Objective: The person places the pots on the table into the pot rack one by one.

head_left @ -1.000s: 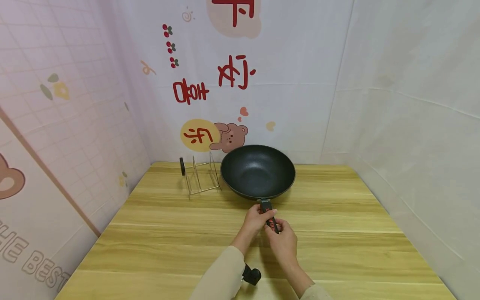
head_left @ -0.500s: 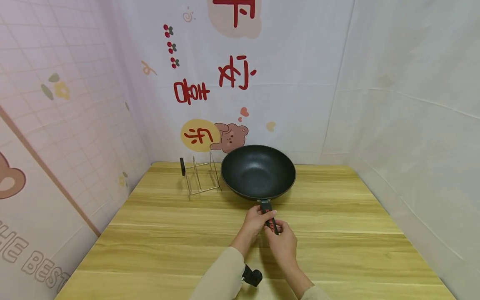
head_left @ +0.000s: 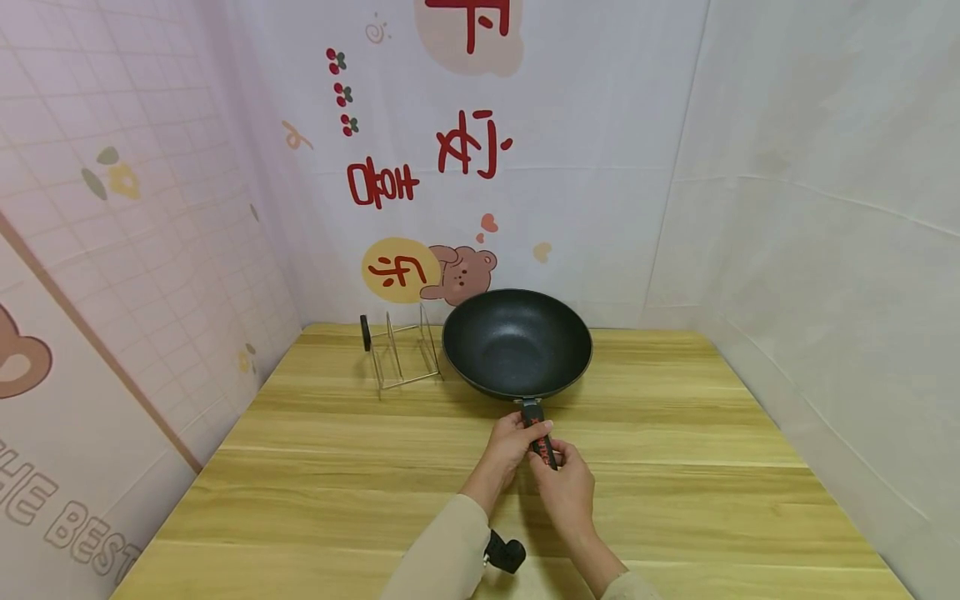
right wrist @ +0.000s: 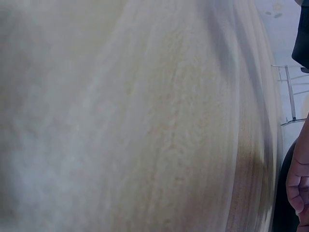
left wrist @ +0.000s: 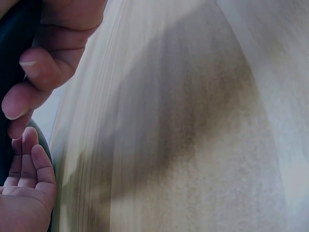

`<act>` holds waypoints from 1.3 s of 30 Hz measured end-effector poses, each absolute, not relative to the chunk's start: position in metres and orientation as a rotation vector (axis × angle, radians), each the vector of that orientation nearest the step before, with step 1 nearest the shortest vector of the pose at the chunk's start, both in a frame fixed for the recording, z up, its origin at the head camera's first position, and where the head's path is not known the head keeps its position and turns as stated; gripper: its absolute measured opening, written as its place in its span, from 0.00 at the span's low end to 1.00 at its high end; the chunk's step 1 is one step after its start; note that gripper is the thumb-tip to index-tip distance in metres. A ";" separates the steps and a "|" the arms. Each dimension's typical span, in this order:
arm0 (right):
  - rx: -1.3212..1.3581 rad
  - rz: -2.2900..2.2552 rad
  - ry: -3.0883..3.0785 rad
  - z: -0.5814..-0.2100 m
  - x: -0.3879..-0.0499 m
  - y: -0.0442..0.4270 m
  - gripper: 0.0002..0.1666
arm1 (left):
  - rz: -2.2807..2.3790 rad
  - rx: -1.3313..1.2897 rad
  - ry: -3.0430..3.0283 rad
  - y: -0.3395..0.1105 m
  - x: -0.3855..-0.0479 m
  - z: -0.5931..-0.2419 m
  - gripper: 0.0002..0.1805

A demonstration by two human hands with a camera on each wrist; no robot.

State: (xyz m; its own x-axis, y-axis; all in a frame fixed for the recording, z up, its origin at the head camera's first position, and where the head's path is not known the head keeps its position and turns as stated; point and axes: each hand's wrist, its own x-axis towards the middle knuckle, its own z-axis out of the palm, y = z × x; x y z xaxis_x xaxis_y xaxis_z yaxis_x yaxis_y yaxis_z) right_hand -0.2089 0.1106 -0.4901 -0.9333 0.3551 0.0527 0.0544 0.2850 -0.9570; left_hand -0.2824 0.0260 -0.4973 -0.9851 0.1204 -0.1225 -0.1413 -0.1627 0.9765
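A dark wok (head_left: 517, 346) is at the far middle of the table, its black handle (head_left: 533, 412) with red lettering pointing toward me. My left hand (head_left: 508, 446) grips the handle near the wok, thumb across the top. Closer to the handle's end, my right hand (head_left: 567, 492) pinches it between thumb and fingers. In the left wrist view, curled fingers (left wrist: 50, 72) lie against the dark handle, with another hand (left wrist: 29, 193) below. The right wrist view shows mostly tabletop, plus part of a hand at the right edge. The undersides of the grips are hidden in the head view.
Left of the wok stands a wire rack (head_left: 397, 358) with a black piece on its left side. A small black object (head_left: 505, 553) shows beside my left sleeve. Printed cloth walls (head_left: 600, 208) enclose the wooden table (head_left: 675, 500) at the back and sides.
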 end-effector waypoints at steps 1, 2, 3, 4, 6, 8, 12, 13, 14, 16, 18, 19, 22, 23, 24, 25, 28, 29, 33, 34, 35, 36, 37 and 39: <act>-0.377 1.699 -2.299 -0.490 -0.209 0.111 0.23 | 2.269 -0.024 1.913 0.026 -0.282 -0.497 0.20; -0.380 1.701 -2.299 -0.490 -0.209 0.110 0.23 | 2.267 -0.024 1.911 0.026 -0.282 -0.497 0.20; -0.380 1.703 -2.298 -0.490 -0.209 0.110 0.23 | 2.264 -0.022 1.913 0.025 -0.282 -0.497 0.20; -0.380 1.704 -2.298 -0.491 -0.209 0.111 0.23 | 2.263 -0.027 1.913 0.025 -0.281 -0.496 0.20; -0.380 1.708 -2.295 -0.491 -0.209 0.111 0.23 | 2.256 -0.031 1.916 0.025 -0.281 -0.496 0.19; -0.380 1.710 -2.293 -0.491 -0.208 0.111 0.23 | 2.254 -0.036 1.918 0.025 -0.281 -0.496 0.18; -0.380 1.704 -2.292 -0.492 -0.208 0.111 0.22 | 2.252 -0.047 1.919 0.026 -0.282 -0.496 0.15; -0.379 1.701 -2.292 -0.492 -0.209 0.111 0.22 | 2.245 -0.052 1.925 0.026 -0.283 -0.496 0.14; -0.380 1.698 -2.294 -0.492 -0.209 0.111 0.22 | 2.234 -0.057 1.933 0.026 -0.283 -0.496 0.13; -0.379 1.691 -2.299 -0.492 -0.208 0.111 0.23 | 2.215 -0.066 1.947 0.026 -0.283 -0.496 0.13; -0.382 1.687 -2.302 -0.492 -0.208 0.111 0.23 | 2.193 -0.067 1.959 0.025 -0.283 -0.496 0.13; -0.381 1.685 -2.304 -0.492 -0.208 0.111 0.23 | 2.190 -0.069 1.961 0.025 -0.282 -0.496 0.13; -0.379 1.686 -2.306 -0.492 -0.207 0.111 0.23 | 2.191 -0.062 1.959 0.025 -0.282 -0.496 0.15; -0.384 1.688 -2.307 -0.492 -0.207 0.110 0.23 | 2.187 -0.063 1.961 0.025 -0.282 -0.496 0.15; -0.385 1.690 -2.307 -0.492 -0.207 0.110 0.23 | 2.188 -0.061 1.963 0.025 -0.282 -0.496 0.16; -0.386 1.691 -2.307 -0.492 -0.207 0.110 0.23 | 2.183 -0.059 1.969 0.025 -0.282 -0.496 0.16; -0.401 1.699 -2.303 -0.492 -0.208 0.109 0.23 | 2.176 -0.058 1.981 0.025 -0.283 -0.495 0.17; -0.401 1.696 -2.302 -0.491 -0.208 0.109 0.22 | 2.176 -0.055 1.983 0.025 -0.283 -0.496 0.17; -0.403 1.671 -2.309 -0.492 -0.207 0.109 0.22 | 2.182 -0.051 1.978 0.025 -0.284 -0.496 0.17; -0.401 1.663 -2.312 -0.492 -0.207 0.109 0.22 | 2.186 -0.049 1.975 0.025 -0.284 -0.497 0.17; -0.398 1.654 -2.317 -0.493 -0.207 0.109 0.22 | 2.188 -0.050 1.971 0.025 -0.285 -0.497 0.17; -0.397 1.649 -2.319 -0.493 -0.207 0.109 0.22 | 2.190 -0.051 1.966 0.025 -0.285 -0.497 0.17; -0.397 1.642 -2.324 -0.493 -0.207 0.109 0.23 | 2.194 -0.051 1.960 0.025 -0.285 -0.498 0.17; -0.393 1.641 -2.326 -0.494 -0.207 0.109 0.23 | 2.201 -0.055 1.950 0.026 -0.285 -0.498 0.17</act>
State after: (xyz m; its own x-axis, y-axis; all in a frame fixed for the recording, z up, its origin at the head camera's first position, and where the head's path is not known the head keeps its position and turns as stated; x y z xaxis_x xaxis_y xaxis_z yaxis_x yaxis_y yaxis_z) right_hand -0.2066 0.1088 -0.4936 -0.9276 0.3686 0.0613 0.0658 0.3225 -0.9443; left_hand -0.2849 0.0257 -0.4983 -0.9793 0.1246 -0.1598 -0.1736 -0.1094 0.9787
